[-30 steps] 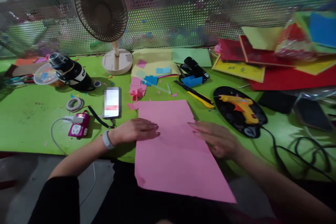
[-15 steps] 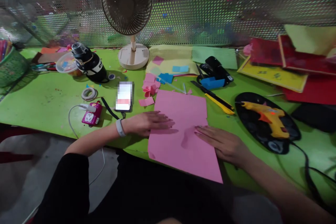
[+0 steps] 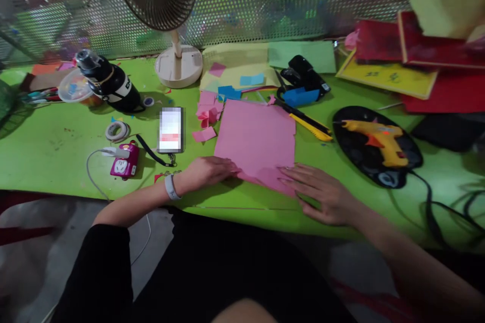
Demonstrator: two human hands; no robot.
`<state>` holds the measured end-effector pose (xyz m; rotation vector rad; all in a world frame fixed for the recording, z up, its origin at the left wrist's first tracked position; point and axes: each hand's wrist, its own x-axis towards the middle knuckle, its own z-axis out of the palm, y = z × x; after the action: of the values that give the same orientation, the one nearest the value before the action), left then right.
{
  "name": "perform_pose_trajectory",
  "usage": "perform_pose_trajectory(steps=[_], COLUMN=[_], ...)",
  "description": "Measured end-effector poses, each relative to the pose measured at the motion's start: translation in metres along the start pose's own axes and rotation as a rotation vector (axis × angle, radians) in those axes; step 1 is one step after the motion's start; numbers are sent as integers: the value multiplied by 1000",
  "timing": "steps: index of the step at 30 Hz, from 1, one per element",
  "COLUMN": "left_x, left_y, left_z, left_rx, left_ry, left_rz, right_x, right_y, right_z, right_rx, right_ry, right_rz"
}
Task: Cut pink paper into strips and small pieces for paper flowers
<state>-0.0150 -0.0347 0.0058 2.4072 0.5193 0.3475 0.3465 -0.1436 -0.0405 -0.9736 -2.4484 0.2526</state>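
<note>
A sheet of pink paper (image 3: 257, 136) lies on the green table in front of me. Its near edge looks curled or folded up between my hands; how far it doubles over is not clear. At the near left corner, my left hand (image 3: 208, 171) has its fingers bent together on the paper's edge. My right hand (image 3: 322, 193) rests at the near right corner, fingers stretched out and somewhat apart, the tips touching the paper. Small pink paper scraps (image 3: 207, 111) lie just left of the sheet.
A yellow cutter (image 3: 308, 123) and a black stapler (image 3: 305, 74) lie beyond the sheet. To the right, a yellow glue gun (image 3: 379, 139) sits on a black tray. At left are a phone (image 3: 170, 130), tape roll (image 3: 116, 131), pink power adapter (image 3: 125, 160) and black bottle (image 3: 109, 82); a fan (image 3: 179, 66) stands behind.
The sheet's near part, which reached past the table edge, has come up and away from me, so the sheet looks shorter. My left fingers went from flat to bent. The view has shifted.
</note>
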Motion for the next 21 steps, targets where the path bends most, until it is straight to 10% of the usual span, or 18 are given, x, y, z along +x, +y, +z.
perform_pose_trajectory(steps=[13, 21], left_x=[13, 15], left_y=[11, 3], left_z=[4, -5], left_rx=[-306, -417], left_ry=[89, 96], left_rz=[-226, -388], right_x=[3, 26], right_y=[-34, -34], right_z=[5, 4], right_rx=[294, 349], right_ry=[201, 350], right_rz=[751, 901])
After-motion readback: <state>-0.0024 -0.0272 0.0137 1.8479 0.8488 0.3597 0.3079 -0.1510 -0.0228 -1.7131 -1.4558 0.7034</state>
